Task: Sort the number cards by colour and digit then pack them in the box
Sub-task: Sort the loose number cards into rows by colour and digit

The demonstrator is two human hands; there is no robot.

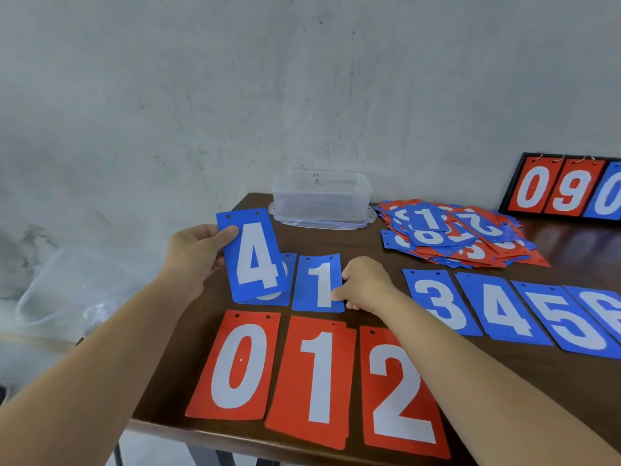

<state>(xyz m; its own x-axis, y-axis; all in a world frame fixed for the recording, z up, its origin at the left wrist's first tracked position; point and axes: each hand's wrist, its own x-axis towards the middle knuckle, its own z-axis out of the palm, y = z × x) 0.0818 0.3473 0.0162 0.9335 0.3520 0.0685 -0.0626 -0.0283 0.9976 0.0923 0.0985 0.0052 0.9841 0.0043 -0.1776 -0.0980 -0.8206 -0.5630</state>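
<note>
1. The blue 4 card (253,260), gripped in the left hand (191,260), covers most of the blue card beneath (290,280). That card's digit shows only as a white curve and cannot be read.
2. The right hand (364,285) curls at the edge of the blue 1 card (317,284), fingertips out of sight.
3. The right forearm crosses the red 2 card (396,391), hiding its upper right corner.
4. The frame's right edge cuts off the blue 6 card (601,314) and the scoreboard (571,190).
5. In the loose pile (460,237), overlapping cards mask most digits.
</note>
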